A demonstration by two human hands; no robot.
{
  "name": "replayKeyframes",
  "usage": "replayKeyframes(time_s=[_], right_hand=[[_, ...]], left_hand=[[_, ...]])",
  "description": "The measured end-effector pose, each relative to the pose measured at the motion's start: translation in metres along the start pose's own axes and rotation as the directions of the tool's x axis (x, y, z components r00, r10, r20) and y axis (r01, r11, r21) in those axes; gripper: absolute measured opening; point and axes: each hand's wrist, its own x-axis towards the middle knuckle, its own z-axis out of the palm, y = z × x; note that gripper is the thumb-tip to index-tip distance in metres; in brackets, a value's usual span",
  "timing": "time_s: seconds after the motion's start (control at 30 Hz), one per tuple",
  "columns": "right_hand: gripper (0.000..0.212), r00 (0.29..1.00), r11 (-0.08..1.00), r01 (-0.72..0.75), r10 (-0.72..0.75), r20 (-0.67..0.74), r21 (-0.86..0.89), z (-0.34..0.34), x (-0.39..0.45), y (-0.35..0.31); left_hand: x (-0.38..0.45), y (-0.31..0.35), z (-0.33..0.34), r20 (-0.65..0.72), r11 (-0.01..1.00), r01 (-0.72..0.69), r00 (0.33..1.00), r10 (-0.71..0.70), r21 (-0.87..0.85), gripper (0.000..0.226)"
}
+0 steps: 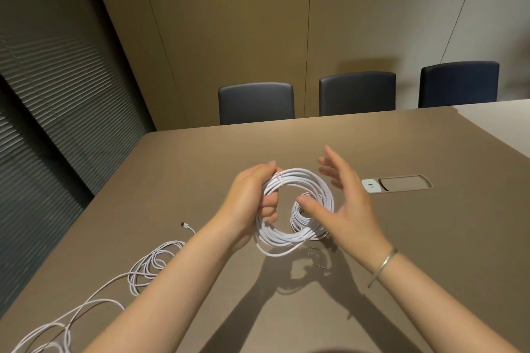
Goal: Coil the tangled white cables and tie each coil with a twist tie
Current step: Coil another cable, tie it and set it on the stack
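Progress at mid-task, seen from the head camera. One coil (298,206) of white cable is wound and held above the table (430,238); the left hand (252,203) grips its left side, fingers curled round the bundled turns, thumb near a thin wrap at the top that appears to be a twist tie (279,176), though it is too small to confirm as fastened. The right hand (344,203) is spread, fingers straight and holding nothing, its thumb reaching in front of the coil's centre. Behind the held coil a smaller coil (301,218) lies on the table, apparently finished; whether it is tied cannot be told. A small wire piece (317,258), probably a spare tie, lies just in front. At lower left a loose cable (143,269) sprawls in untidy loops, its plug end (185,225) free. By this evidence two coils are formed, and at least one cable remains to be coiled and tied.
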Motion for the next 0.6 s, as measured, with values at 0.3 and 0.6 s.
replayKeyframes(time_s=[0.3, 0.6], right_hand=[[0.058, 0.768, 0.514, -0.588, 0.596, 0.234, 0.624, 0.015, -0.021, 0.022], [0.005, 0.809, 0.763, -0.570, 0.585, 0.050, 0.304, 0.017, 0.016, 0.060]], left_hand=[[0.030, -0.024, 0.001, -0.125, 0.965, -0.087, 0.990, 0.058, -0.247, 0.020], [0.074, -0.060, 0.006, -0.240, 0.996, -0.070, 0.967, 0.080, 0.051, 0.019]])
